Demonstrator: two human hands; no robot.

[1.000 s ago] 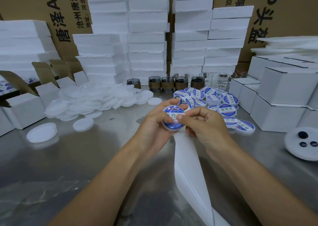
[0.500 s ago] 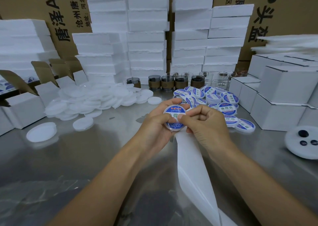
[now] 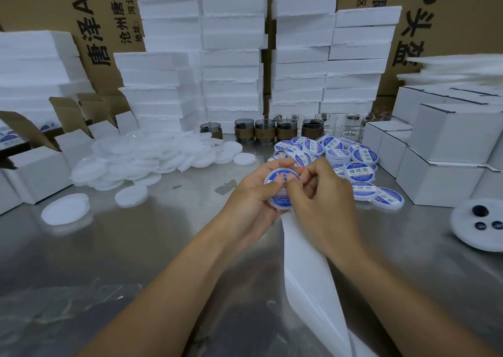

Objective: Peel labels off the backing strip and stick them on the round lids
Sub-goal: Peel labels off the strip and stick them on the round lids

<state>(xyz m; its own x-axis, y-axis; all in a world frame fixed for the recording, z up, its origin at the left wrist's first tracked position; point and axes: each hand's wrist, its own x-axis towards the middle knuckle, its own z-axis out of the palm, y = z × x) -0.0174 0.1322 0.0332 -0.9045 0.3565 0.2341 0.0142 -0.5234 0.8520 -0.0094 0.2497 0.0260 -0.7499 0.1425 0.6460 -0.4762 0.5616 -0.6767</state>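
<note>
Over the middle of the steel tabletop (image 3: 152,250), a white backing strip (image 3: 307,275) trails toward the near edge. The left hand (image 3: 253,197) cups the labelled round lid (image 3: 279,200) in a curled grip (the right hand (image 3: 326,201) pinches its face).

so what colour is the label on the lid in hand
The label has a blue ring round a white centre; head view.

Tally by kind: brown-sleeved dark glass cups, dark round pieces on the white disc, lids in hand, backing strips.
Dark glass cups with brown sleeves: 5
Dark round pieces on white disc: 3
Blue-labelled round lid, held: 1
White backing strip: 1
Total: 10
</note>
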